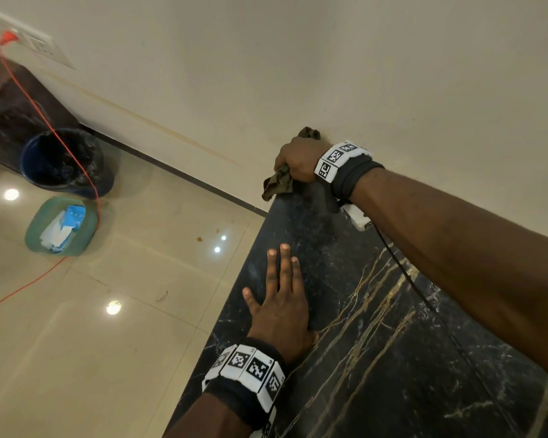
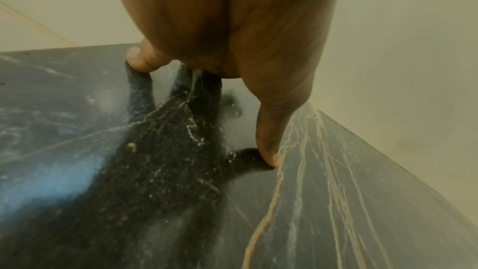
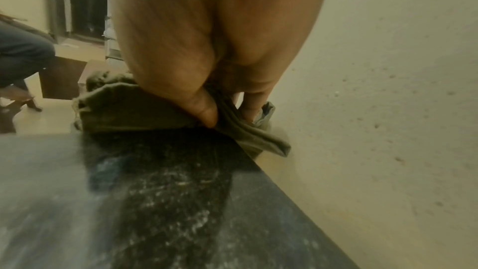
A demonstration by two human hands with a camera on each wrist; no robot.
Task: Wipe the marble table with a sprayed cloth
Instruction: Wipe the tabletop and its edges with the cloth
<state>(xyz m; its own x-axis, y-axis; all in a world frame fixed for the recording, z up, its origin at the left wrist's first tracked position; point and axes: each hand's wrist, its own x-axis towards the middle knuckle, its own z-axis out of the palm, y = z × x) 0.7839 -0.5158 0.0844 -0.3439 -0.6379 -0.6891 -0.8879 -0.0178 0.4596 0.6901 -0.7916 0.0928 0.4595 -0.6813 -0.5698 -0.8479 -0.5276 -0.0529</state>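
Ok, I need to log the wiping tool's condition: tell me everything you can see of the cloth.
The cloth is a dull olive-green fabric, crumpled and bunched, with a frayed-looking edge. The right hand grips it, thumb pinching a fold, and holds it against the far corner of the black marble table, right beside the wall. One end hangs past the table's edge. Whether it is damp cannot be told.

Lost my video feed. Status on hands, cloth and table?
Right hand grips cloth at far corner of marble table, against wall. Left hand flat on tabletop, bracing. Nothing in the cloth's way.
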